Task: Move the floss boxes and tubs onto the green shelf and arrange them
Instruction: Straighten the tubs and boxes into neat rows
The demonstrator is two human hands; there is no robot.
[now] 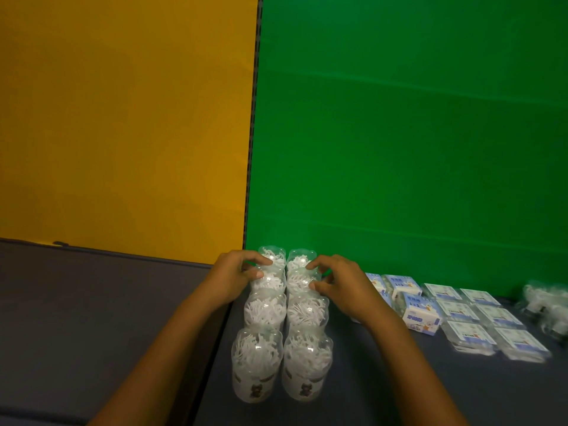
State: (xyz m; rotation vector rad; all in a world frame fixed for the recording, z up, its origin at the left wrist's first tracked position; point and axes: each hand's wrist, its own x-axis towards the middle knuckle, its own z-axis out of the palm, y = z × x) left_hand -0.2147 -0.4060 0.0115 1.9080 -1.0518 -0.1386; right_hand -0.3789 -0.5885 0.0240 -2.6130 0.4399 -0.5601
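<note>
Both hands pinched tubs at the back: my left hand (236, 276) on the left column's, my right hand (335, 282) on the right's, apparently squaring two rows of clear floss tubs (284, 327) against the green shelf (399, 149); floss boxes (455, 315) lay just right.

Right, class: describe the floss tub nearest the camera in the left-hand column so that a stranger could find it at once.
Start at the seam where the yellow backdrop meets the green backdrop; below it stand two columns of clear floss tubs. Follow the left column towards the camera, past the left hand. The last tub is yours: foremost on the left, untouched, with a small bear on its label.
</note>
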